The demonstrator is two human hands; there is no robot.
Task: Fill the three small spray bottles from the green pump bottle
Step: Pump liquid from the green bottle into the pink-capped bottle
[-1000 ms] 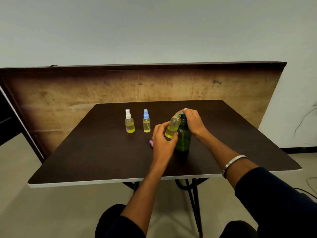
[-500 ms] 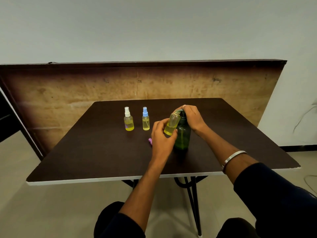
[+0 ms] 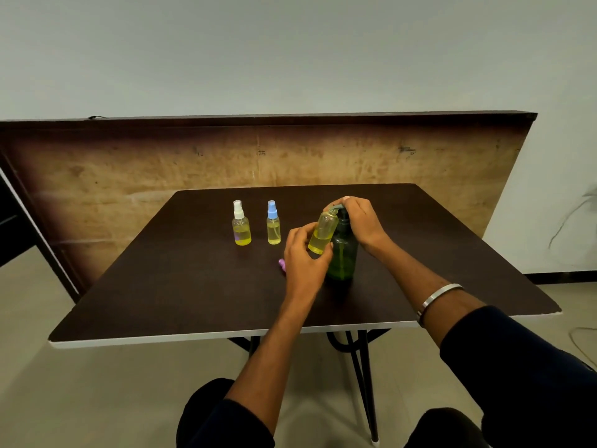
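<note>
The green pump bottle point(image 3: 343, 257) stands upright on the dark table point(image 3: 193, 286). My right hand point(image 3: 361, 221) covers its pump head, fingers curled over the top. My left hand point(image 3: 302, 260) grips an uncapped small bottle point(image 3: 323, 232), tilted with its mouth up against the pump spout and holding yellow liquid in its lower half. Two other small spray bottles stand upright further back: one with a white cap point(image 3: 241, 224), one with a blue cap point(image 3: 273, 223). Both hold yellow liquid.
A small pink cap point(image 3: 282, 264) lies on the table just left of my left hand. A worn wooden board point(image 3: 129, 176) leans behind the table. The table's white front edge point(image 3: 193, 336) runs near my forearms.
The view has shifted slightly. Both hands stay at the pump bottle with the small bottle held under the spout; nothing else has moved.
</note>
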